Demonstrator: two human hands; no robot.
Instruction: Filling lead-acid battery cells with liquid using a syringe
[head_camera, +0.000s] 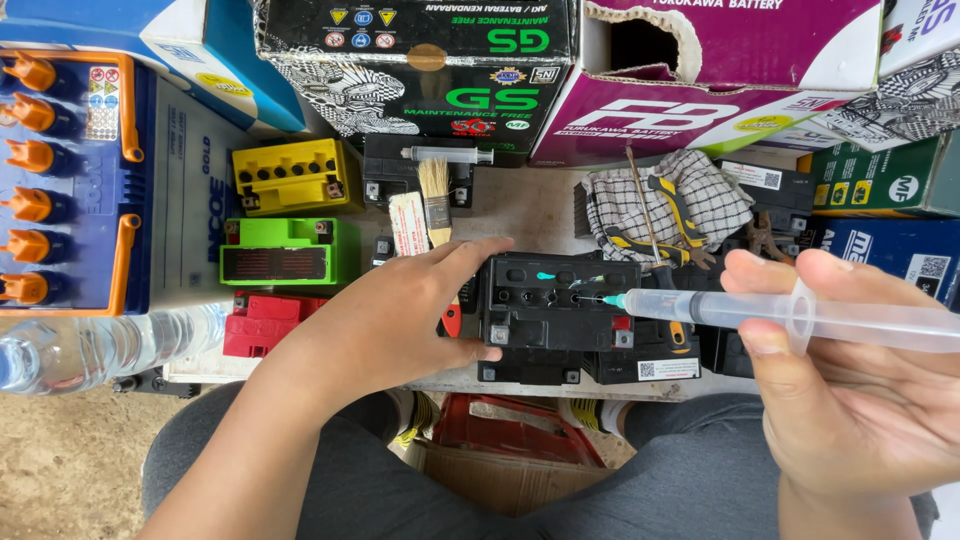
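My left hand (405, 305) clasps the left side of a small black battery (555, 300) that stands on the bench, thumb along its lower edge. My right hand (850, 390) holds a clear plastic syringe (780, 318) level, with its teal-hubbed needle tip in one of the filler holes on the battery's top. A small teal cap lies on the battery lid.
A yellow battery (295, 175), a green battery (290, 250) and a red battery (265, 322) sit to the left. A brush (437, 200), a second syringe (447, 154), a checked cloth (665, 200) with pliers, a large blue battery (75, 180), a water bottle (100, 345) and cartons surround them.
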